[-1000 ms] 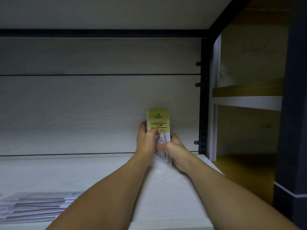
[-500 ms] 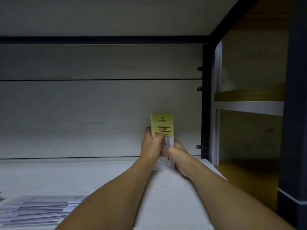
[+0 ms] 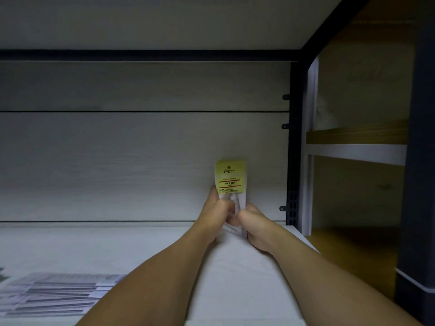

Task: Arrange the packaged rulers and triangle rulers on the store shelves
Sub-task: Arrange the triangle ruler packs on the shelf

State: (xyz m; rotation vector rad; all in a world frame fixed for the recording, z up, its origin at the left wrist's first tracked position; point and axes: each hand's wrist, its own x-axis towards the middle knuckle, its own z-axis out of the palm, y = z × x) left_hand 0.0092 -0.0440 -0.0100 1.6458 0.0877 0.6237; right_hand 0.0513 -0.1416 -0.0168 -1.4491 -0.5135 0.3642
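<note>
A clear packet of triangle rulers (image 3: 231,177) with a yellow header card stands upright against the back panel of the white shelf (image 3: 94,245), near its right end. My left hand (image 3: 217,209) grips the packet's left side and my right hand (image 3: 253,225) grips its lower right side, fingers curled round it. The packet's lower half is hidden behind both hands. A flat pile of packaged rulers (image 3: 54,292) lies at the shelf's front left, apart from my hands.
A black upright post (image 3: 294,142) closes the shelf's right end just beyond the packet. Past it is a neighbouring unit with a wooden shelf (image 3: 357,135). A dark post (image 3: 421,161) stands at the far right. The shelf above hangs low overhead.
Both hands and the packet have stayed together at the back panel, and the packet has settled slightly lower between the hands. The view has tilted a little.
</note>
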